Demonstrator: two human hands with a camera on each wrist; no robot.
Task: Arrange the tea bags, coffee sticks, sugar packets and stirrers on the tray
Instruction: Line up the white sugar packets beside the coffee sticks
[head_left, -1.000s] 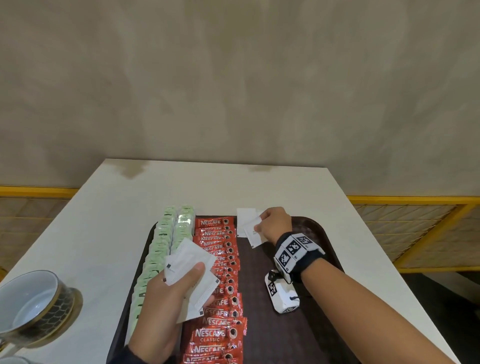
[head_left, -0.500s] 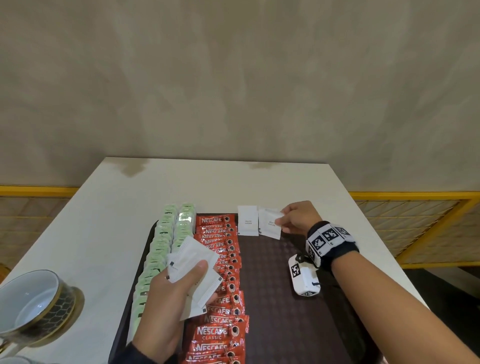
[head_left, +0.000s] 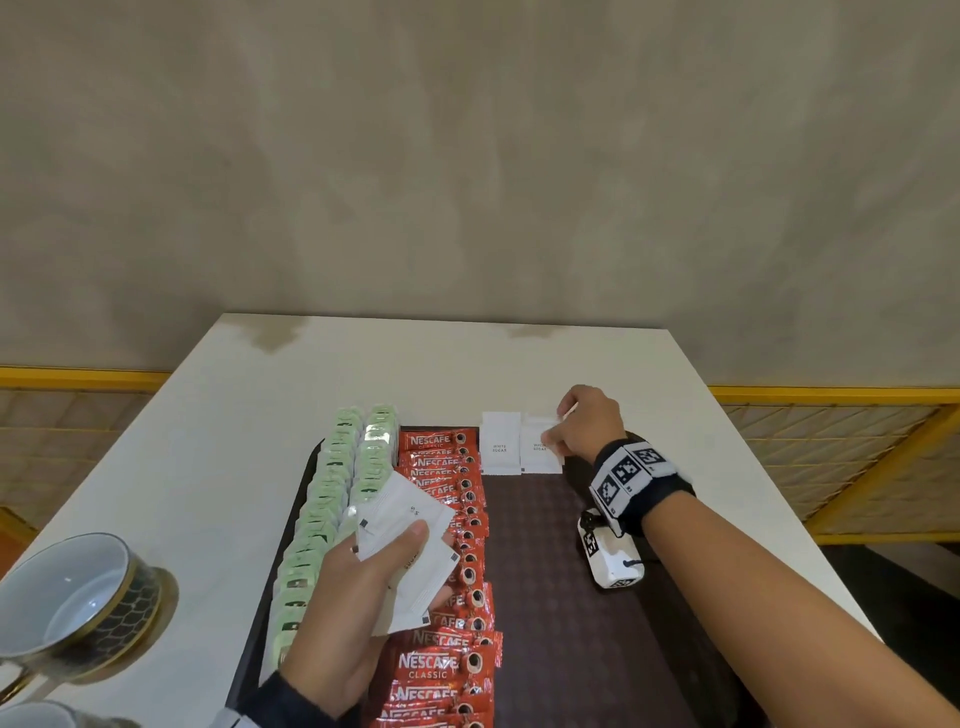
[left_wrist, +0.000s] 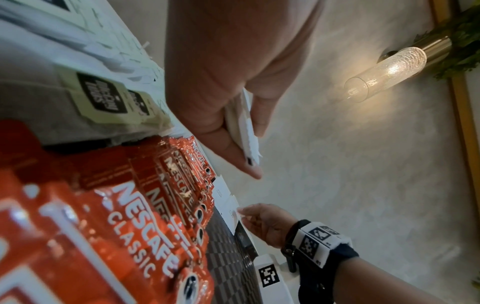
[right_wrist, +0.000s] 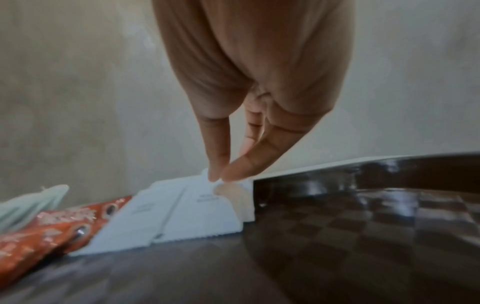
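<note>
Open tray floor on the right, packed rows on the left

The tray (head_left: 545, 597) has bare dark floor right of the coffee sticks (head_left: 447, 571); the tea bags (head_left: 332, 499) fill its left side, two sugar packets (head_left: 519, 449) and the right hand (head_left: 587, 426) block the far end, seemingly against the rim.

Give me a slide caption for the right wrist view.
Right hand pinches the second white sugar packet at the dark tray's far edge, beside red coffee sticks.

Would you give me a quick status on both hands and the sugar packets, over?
Left hand holds spare sugar packets. Right hand pinches second packet at tray far edge. Nothing in the way.
</note>
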